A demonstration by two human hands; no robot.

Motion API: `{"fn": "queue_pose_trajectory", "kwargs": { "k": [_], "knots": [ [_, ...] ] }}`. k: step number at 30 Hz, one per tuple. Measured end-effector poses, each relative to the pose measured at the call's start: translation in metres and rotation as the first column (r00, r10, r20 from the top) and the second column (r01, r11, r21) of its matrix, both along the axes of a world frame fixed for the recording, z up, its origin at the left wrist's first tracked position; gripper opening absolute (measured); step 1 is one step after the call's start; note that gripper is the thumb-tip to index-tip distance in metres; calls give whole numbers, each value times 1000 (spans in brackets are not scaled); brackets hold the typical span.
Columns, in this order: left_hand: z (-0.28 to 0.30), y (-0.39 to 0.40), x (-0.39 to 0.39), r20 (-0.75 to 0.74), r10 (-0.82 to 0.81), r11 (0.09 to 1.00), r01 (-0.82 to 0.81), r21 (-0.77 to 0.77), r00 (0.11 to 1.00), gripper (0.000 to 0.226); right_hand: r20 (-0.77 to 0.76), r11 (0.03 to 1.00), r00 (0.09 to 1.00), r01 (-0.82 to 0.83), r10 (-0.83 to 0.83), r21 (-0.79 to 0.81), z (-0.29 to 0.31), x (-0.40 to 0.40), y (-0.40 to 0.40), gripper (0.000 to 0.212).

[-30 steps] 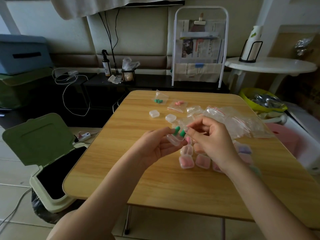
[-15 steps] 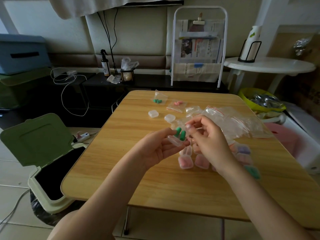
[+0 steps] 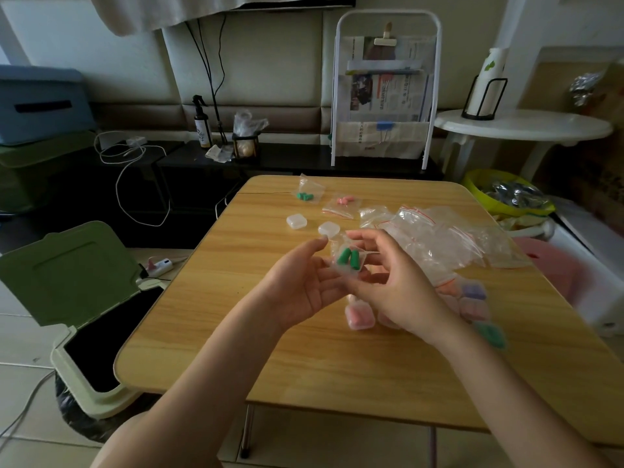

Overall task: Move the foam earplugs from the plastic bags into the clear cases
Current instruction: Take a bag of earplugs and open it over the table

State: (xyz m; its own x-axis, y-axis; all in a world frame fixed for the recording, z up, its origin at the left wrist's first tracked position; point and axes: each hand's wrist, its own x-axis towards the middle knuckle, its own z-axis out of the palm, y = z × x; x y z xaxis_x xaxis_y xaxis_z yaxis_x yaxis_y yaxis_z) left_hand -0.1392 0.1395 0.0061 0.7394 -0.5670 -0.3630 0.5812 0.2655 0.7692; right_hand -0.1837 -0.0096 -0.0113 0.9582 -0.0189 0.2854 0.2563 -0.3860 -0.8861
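Green earplugs (image 3: 349, 257) in clear case (image 3: 347, 269) (between both hands' fingertips (image 3: 353, 235))

I see my left hand (image 3: 304, 285) and right hand (image 3: 398, 292) meeting above the tabletop (image 3: 337, 366), together holding an open clear case (image 3: 347, 265) with two green earplugs (image 3: 349, 257) lying in it. Far of them sit two empty cases (image 3: 312, 224), a bag of green plugs (image 3: 307, 192) and a bag of pink ones (image 3: 342, 206). Empty bags (image 3: 445, 238) pile to the right; filled cases (image 3: 359, 315) lie near my right wrist.
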Motion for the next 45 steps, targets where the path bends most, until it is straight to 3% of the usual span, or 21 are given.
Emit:
{"fn": "queue_pose_trajectory", "kwargs": {
  "k": [5,11,15,19,22,26,30,33,36,39,45],
  "knots": [
    [2,-1,-1,53,-57,998,56,30,997,41,-27,960,997,76,-71,269,1,3,-5,37],
    [-6,-2,-2,252,-40,999,32,35,967,14,-69,843,997,2,42,538,7,2,-8,39],
    [-8,-5,-3,331,-8,997,-19,79,944,9,-35,897,999,17,-1,441,5,4,-9,30],
    [-7,-3,-1,430,7,961,-125,246,903,15,-40,962,999,23,-13,272,5,4,-12,22],
    [-10,-3,0,516,-11,897,-220,384,857,20,-11,997,997,72,-72,-21,0,6,-14,26],
    [-9,-1,1,518,-24,874,-234,426,855,24,-6,980,995,93,-96,-175,-4,5,-8,42],
    [-7,1,1,496,37,892,-252,376,868,18,-6,994,996,85,-86,-75,-2,7,-7,46],
    [-12,4,7,541,137,853,-376,361,830,23,7,995,996,90,-90,-43,0,9,-10,44],
    [-21,5,15,713,-16,682,-514,520,701,16,57,982,983,176,-172,-63,2,12,-16,31],
    [-27,-1,19,797,-195,549,-610,572,572,13,72,972,974,221,-216,-74,2,14,-20,27],
    [-38,-8,33,753,-285,464,-602,650,594,29,107,969,974,212,-200,-126,-1,14,-22,24]
  ]
}}
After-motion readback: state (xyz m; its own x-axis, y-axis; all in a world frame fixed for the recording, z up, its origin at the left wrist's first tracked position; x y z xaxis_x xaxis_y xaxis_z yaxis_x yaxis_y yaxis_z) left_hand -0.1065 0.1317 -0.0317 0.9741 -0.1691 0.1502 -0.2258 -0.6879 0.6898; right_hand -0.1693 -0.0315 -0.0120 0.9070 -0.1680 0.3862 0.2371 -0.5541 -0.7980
